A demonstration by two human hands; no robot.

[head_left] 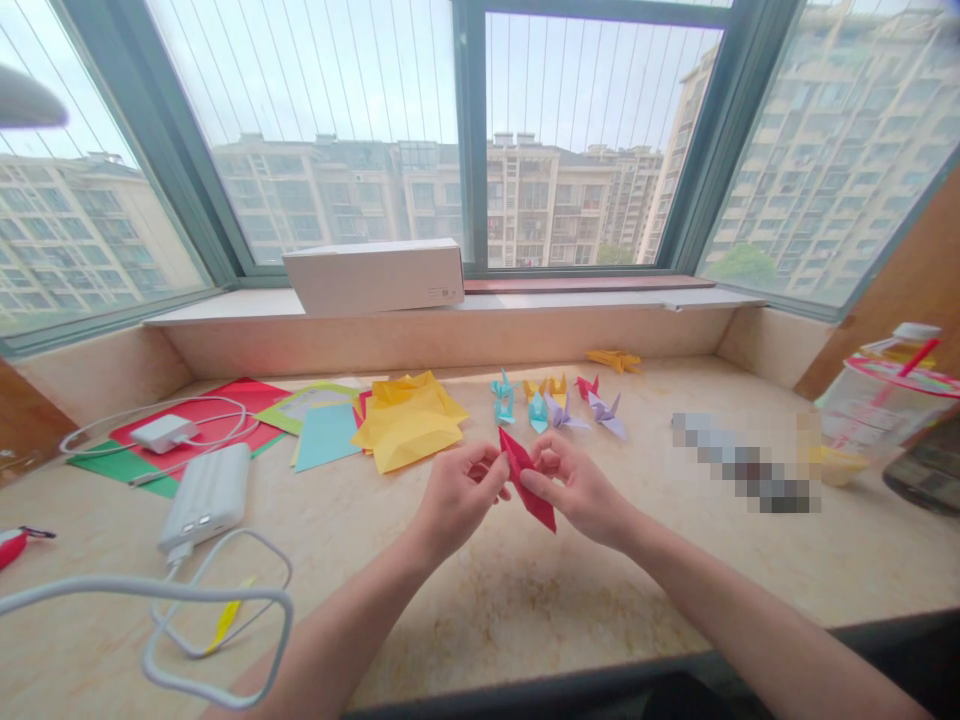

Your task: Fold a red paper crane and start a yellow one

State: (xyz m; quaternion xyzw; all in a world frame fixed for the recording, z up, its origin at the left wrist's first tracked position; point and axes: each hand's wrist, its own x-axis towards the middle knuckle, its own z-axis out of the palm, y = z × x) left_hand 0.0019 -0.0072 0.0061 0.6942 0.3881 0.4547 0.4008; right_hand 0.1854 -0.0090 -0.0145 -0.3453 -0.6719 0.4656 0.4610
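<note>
both hands (517,485) pinching red paper (527,478) mid-frame | finished cranes (559,405) just above | risk: sloppy crease could tear it

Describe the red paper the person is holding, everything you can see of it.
The red paper is a folded piece, long and narrow, tapering to a point at each end. It looks like thin craft paper with sharp creases, one running along its length. It is held above the stone counter, tilted, upper tip toward the window and lower tip toward the person. The left hand pinches its upper left edge and the right hand grips its right side, fingertips on the paper. Nothing else touches it.
</note>
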